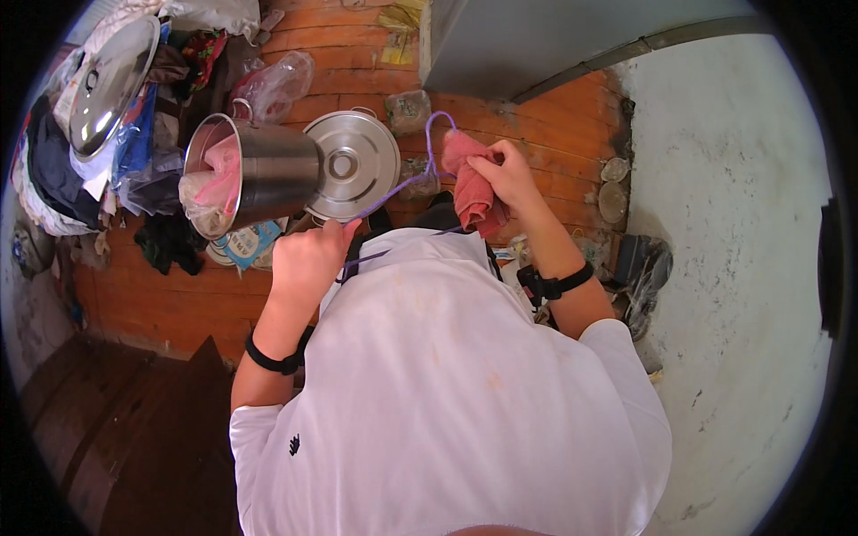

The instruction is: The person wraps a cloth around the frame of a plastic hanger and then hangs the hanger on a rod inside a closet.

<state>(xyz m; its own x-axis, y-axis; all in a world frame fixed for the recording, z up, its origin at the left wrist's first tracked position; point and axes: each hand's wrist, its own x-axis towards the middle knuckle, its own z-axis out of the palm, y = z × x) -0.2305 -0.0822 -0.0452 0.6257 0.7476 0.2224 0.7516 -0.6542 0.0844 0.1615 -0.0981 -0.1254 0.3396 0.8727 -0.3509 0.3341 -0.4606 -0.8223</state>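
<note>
- Left hand (308, 257): closed, gripping one end of a purple hanger (390, 194), lower left of the hook.
- Right hand (506, 176): gripping a pink-red cloth (475, 183), thumb and fingers pinching its upper part; cloth bunched, lower end hanging.
- Hanger: held out in front of the person, between both hands, hook pointing away; its right side runs behind the cloth. Can't tell if cloth is looped over it or just against it.
- Person: white shirt (465, 384), black band (271, 357) on left wrist, black strap (572, 281) with small box on right.
- Left of hanger: tall metal pot (281, 179), pink and clear plastic in its mouth; round metal lid (371, 147) just beside it.
- Beyond the pot: clear plastic bag (284, 87) on orange-brown wood floor (349, 49).
- Upper left: clothes pile (55, 170), big shiny lid (116, 85) on it.
- Near the hook: clear container (408, 113).
- Far side: grey panel (572, 40); right: pale wall (733, 268).
</note>
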